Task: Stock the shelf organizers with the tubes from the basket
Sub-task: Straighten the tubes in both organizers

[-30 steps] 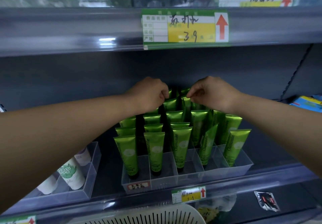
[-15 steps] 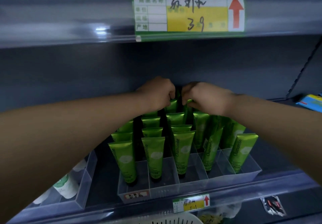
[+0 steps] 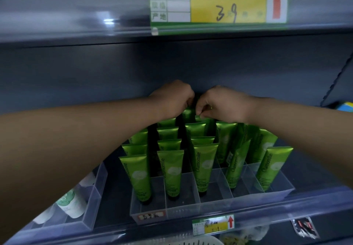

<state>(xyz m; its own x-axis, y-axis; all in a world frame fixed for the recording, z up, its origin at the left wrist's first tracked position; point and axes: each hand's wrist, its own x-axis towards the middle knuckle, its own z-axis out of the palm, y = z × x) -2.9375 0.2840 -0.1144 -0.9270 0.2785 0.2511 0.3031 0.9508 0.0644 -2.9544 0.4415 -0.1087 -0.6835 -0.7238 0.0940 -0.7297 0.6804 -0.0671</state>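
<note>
Drawn closer together at 12 o'clock of the organizer (image 3: 214, 204), the right hand (image 3: 221, 104) pinches a rear tube (image 3: 202, 119) (left hand (image 3: 172, 99) curled, its hold hidden).

Two bare forearms (image 3: 80, 141), bare wrists (image 3: 254, 109), bare left hand (image 3: 172, 99), bare right hand (image 3: 221, 104)

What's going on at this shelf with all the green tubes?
A person is stocking a shop shelf. Both arms reach to the back of a clear organizer, where green tubes stand cap-down in rows. The right hand pinches the top of a back-row tube. The left hand is curled right beside it, but whether it holds anything is hidden. The rim of a white basket peeks in at the bottom edge.
</note>
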